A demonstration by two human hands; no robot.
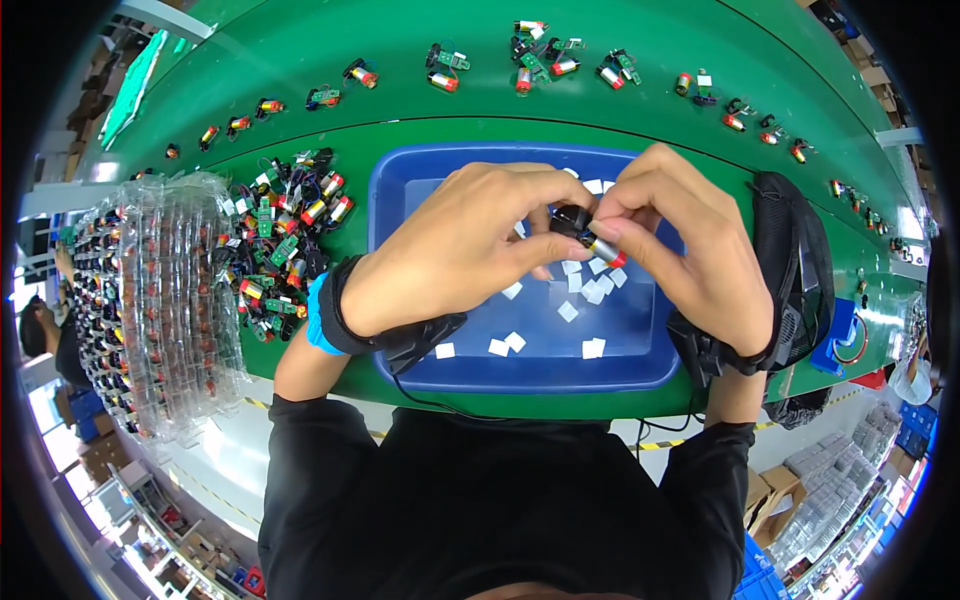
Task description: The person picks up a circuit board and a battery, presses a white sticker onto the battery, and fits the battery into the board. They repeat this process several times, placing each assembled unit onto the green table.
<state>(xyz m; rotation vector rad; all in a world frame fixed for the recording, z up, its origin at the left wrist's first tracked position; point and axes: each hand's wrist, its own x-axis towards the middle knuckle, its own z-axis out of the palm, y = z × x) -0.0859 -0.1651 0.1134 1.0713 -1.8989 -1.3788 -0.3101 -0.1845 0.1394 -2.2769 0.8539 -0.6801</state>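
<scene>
Above the blue plastic tray point(520, 385), both hands meet over one small assembly: a black round part point(568, 217) joined to a silver cylindrical battery point(607, 252) with a red end. My left hand point(460, 225) pinches the black part between thumb and fingers. The thumb and fingertips of my right hand point(690, 240) are closed on the same assembly, where the black part meets the battery. Fingers hide part of it. Small white square pads point(568, 311) lie scattered across the tray floor beneath.
Left of the tray is a heap of battery and circuit-board assemblies point(285, 245), beside stacked clear plastic trays point(175, 300). Similar assemblies point(445, 70) line the far green surface. A black bag point(785, 260) lies against the tray's right side; a blue object point(835, 340) sits farther right.
</scene>
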